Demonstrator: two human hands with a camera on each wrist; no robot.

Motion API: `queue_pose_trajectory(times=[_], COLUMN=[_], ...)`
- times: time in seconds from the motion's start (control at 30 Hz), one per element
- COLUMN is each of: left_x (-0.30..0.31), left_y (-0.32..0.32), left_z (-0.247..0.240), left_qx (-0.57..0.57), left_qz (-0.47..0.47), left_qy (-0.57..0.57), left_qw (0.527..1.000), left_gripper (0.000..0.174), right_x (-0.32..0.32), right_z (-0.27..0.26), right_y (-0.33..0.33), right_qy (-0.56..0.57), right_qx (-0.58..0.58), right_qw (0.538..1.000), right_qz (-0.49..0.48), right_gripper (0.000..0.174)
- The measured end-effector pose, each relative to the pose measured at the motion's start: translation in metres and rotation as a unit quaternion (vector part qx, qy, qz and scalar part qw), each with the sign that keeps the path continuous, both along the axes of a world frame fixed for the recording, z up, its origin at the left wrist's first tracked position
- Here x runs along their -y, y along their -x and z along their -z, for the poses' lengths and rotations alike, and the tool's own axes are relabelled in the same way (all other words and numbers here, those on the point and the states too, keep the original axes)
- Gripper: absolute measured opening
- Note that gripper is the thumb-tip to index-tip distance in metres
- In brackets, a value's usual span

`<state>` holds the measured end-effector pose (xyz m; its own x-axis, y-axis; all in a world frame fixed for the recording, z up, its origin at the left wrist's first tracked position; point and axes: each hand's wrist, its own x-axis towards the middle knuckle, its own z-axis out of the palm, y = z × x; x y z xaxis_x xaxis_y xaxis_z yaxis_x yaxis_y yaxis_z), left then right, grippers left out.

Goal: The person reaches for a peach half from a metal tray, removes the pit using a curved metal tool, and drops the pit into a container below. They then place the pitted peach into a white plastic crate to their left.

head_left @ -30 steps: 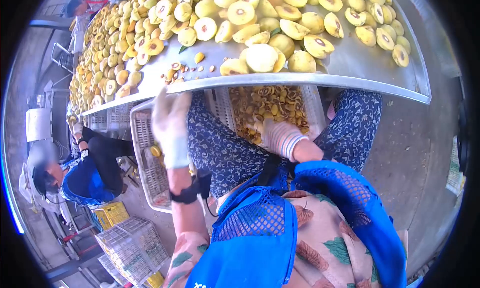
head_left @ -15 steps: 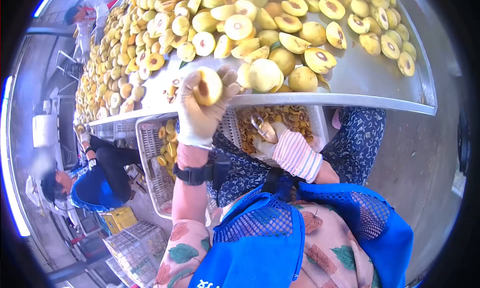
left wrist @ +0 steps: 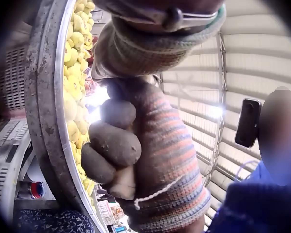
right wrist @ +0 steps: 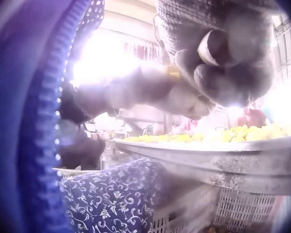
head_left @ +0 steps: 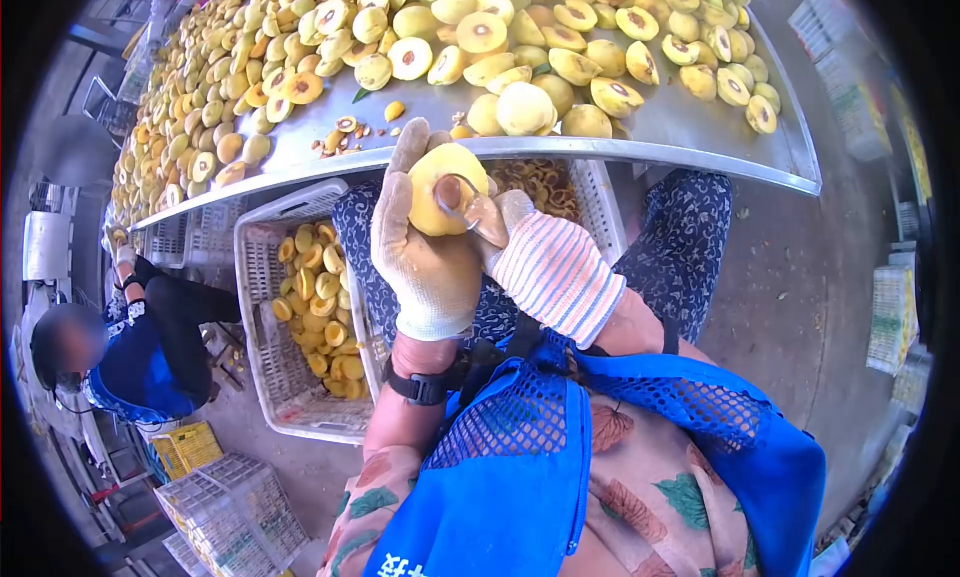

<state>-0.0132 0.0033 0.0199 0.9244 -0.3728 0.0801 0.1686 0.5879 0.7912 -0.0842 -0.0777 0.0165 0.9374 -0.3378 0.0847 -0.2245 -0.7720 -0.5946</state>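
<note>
My gloved left hand [head_left: 430, 272] holds a yellow peach half [head_left: 432, 205], cut face up, in front of the table edge. My right hand [head_left: 560, 262], in a striped glove, grips a pitting tool [head_left: 488, 222] with a short wooden handle. Its curved metal loop meets the brown pit [head_left: 452, 192] in the middle of the half. In the left wrist view the right hand's fingers [left wrist: 116, 143] are curled round the handle, and the peach is hidden. The handle's end [right wrist: 216, 47] shows from the right hand in the right wrist view.
A metal table [head_left: 680, 147] bears many halved peaches, with loose pits [head_left: 335, 142] near its edge. On the left stands a crate [head_left: 262, 362] of pitted halves. Another crate [head_left: 600, 202], holding brown-yellow scraps, sits under the table. A seated person [head_left: 150, 357] works further left.
The left hand, empty at first, took a peach half at the table edge and brought it toward my body. The right hand rose from over the scrap crate, bringing the tool to the pit.
</note>
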Motion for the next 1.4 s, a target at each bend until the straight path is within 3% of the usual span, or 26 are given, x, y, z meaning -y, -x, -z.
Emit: queue_pose_trajectory(times=[0.13, 0.2, 0.27, 0.3, 0.47, 0.53, 0.67, 0.83, 0.9, 0.93, 0.97, 1.0, 1.1, 1.13, 1.17, 1.2, 1.23, 1.3, 1.33, 1.4], left_x=[-0.001, 0.002, 0.005, 0.010, 0.017, 0.016, 0.021, 0.008, -0.001, -0.005, -0.006, -0.006, -0.003, -0.003, -0.003, -0.004, -0.004, -0.003, -0.003, -0.003], left_y=[0.006, 0.008, 0.006, 0.007, 0.007, 0.005, 0.005, 0.010, 0.005, 0.002, 0.000, -0.001, -0.005, -0.006, -0.005, -0.004, -0.003, -0.002, -0.004, -0.009], left_z=[-0.007, -0.006, -0.004, -0.004, -0.001, 0.004, 0.021, 0.014, 0.013, 0.017, 0.018, 0.022, 0.029, 0.029, 0.028, 0.027, 0.027, 0.024, 0.023, 0.022], left_qx=[-0.055, -0.044, -0.047, -0.053, -0.072, -0.047, 0.045, -0.046, 0.002, 0.036, -0.014, 0.011, -0.050, -0.085, -0.082, -0.084, -0.035, 0.042, 0.046, -0.059], left_qz=[0.050, 0.037, -0.003, -0.042, -0.056, -0.036, -0.106, -0.020, 0.011, 0.038, 0.051, 0.064, 0.106, 0.113, 0.100, 0.103, 0.088, 0.086, 0.086, 0.131], left_qy=[0.100, 0.085, 0.019, -0.011, -0.029, -0.092, -0.231, -0.151, -0.166, -0.159, -0.120, -0.104, 0.004, 0.022, 0.008, 0.004, -0.023, -0.068, -0.069, 0.036], left_qw=[0.992, 0.995, 0.999, 0.998, 0.995, 0.994, 0.966, 0.987, 0.986, 0.986, 0.991, 0.992, 0.993, 0.990, 0.992, 0.991, 0.995, 0.993, 0.993, 0.989], left_gripper=[0.042, 0.043, 0.044, 0.047, 0.046, 0.044, 0.039, 0.025, 0.029, 0.031, 0.019, 0.027, 0.038, 0.040, 0.041, 0.041, 0.041, 0.041, 0.041, 0.045], right_x=[0.000, 0.000, -0.003, -0.002, 0.005, 0.009, 0.011, 0.008, 0.015, 0.018, 0.021, 0.023, 0.021, 0.022, 0.023, 0.025, 0.032, 0.039, 0.042, 0.039], right_z=[0.020, 0.023, 0.035, 0.039, 0.040, 0.040, 0.053, 0.069, 0.062, 0.038, 0.015, 0.003, 0.013, 0.026, 0.038, 0.045, 0.041, 0.031, 0.028, 0.027], right_y=[0.005, 0.006, 0.002, 0.001, 0.006, 0.010, 0.015, 0.008, 0.011, 0.010, 0.008, 0.007, 0.008, 0.005, 0.001, -0.001, -0.001, -0.002, -0.004, -0.001], right_qy=[0.017, 0.005, 0.069, 0.066, 0.002, -0.023, -0.050, -0.041, -0.009, -0.240, -0.455, -0.640, -0.637, -0.451, -0.220, 0.032, 0.030, -0.001, -0.026, -0.076], right_qx=[0.094, 0.083, 0.067, 0.059, 0.037, 0.036, 0.053, 0.134, 0.161, -0.023, -0.194, -0.339, -0.289, -0.127, 0.045, 0.210, 0.146, 0.167, 0.190, 0.200], right_qw=[0.994, 0.995, 0.994, 0.994, 0.996, 0.995, 0.990, 0.976, 0.974, 0.959, 0.860, 0.684, 0.709, 0.857, 0.920, 0.894, 0.887, 0.876, 0.862, 0.851], right_qz=[-0.044, -0.048, -0.061, -0.065, -0.085, -0.093, -0.119, -0.165, -0.161, -0.151, -0.125, -0.088, -0.092, -0.217, -0.322, -0.395, -0.437, -0.452, -0.470, -0.479], right_gripper=[0.029, 0.031, 0.027, 0.026, 0.024, 0.023, 0.022, 0.020, 0.020, 0.018, 0.016, 0.015, 0.018, 0.014, 0.011, 0.009, 0.013, 0.013, 0.014, 0.015])
